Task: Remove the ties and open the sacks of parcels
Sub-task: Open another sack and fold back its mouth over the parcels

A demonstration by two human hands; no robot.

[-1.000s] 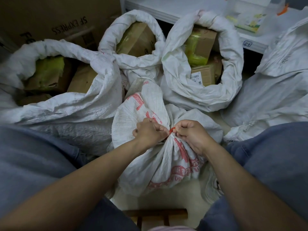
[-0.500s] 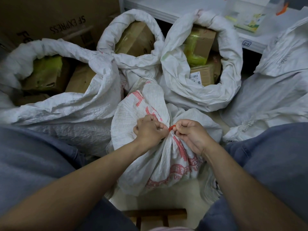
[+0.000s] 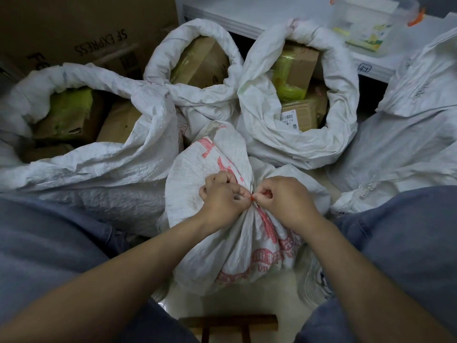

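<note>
White woven sack (image 3: pixel 235 251), printed in red, stands on the floor (image 3: pixel 247 303) between the person's knees. Its neck is gathered tight and bound by a red tie (image 3: pixel 252 198). The left hand (image 3: pixel 223 198) and right hand (image 3: pixel 284 198) are both curled at that neck, close together, knuckles nearly meeting. Each pinches the tie, and only a sliver of it shows between the fingers.

Floor: pale and smooth, with only small patches showing between the sacks. A wooden stool (image 3: pixel 227 320) shows at the near edge, between the legs.

Beyond the tied sack, three open sacks sit side by side and touch one another, with their mouths rolled down:
- left sack (image 3: pixel 123 164), the widest, pressed against the tied sack;
- middle sack (image 3: pixel 197 28), furthest back;
- right sack (image 3: pixel 284 147), just behind the tied sack.

All three hold cardboard parcels (image 3: pixel 202 60), several bound with yellow-green tape. One parcel in the right sack carries a barcode label (image 3: pixel 288 119).

Far right: grey-white closed sacks (image 3: pixel 395 149) are heaped against the right knee.

Back of room: a brown carton (image 3: pixel 86 28) printed "SF EXPRESS" stands behind the left sack. A white surface (image 3: pixel 247 11) runs along the far side with a dark gap beneath it — it bears a clear plastic tub (image 3: pixel 366 23) with an orange clip.

Lighting is dim.
</note>
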